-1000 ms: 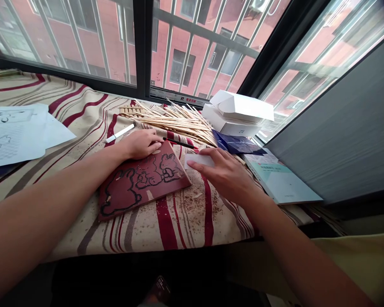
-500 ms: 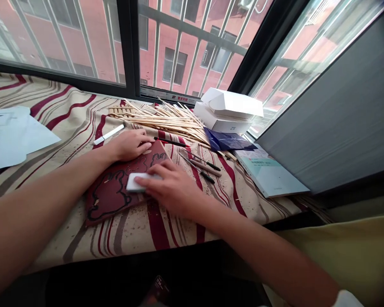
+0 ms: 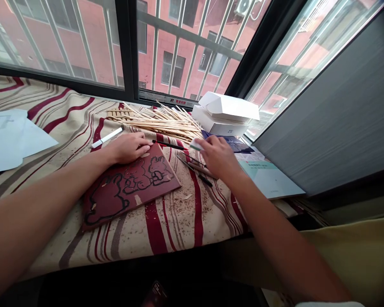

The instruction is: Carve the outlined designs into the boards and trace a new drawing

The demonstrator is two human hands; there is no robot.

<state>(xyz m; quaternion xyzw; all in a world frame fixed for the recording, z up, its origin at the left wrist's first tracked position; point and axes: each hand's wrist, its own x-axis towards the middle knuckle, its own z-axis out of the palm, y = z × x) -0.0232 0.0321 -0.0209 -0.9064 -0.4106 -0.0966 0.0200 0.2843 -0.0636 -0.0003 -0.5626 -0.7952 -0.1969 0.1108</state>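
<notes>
A dark red-brown board [image 3: 153, 191] with black outlined, bear-like figures lies tilted on the striped cloth. My left hand [image 3: 129, 147] rests across its far edge, fingers laid down on it and not wrapped around anything. Off to the right, my right hand [image 3: 220, 155] pinches a white eraser [image 3: 196, 144] with a greenish side, held above the hand tools. Beneath that hand, carving tools [image 3: 205, 179] with dark handles lie side by side, partly covered. A black pen with red marks [image 3: 168, 145] lies just beyond the board.
Thin wooden sticks [image 3: 160, 121] are heaped by the window, beside a white box [image 3: 228, 113]. A book [image 3: 269, 179] and dark blue sheet [image 3: 238, 143] lie right. A white marker [image 3: 106, 137] and papers [image 3: 32, 138] are left. Crumbs dot the cloth [image 3: 185, 226].
My right hand has lifted the eraser off the board and carried it right and away, over the tools. More of the board's drawing shows. My left hand has stayed at the far edge.
</notes>
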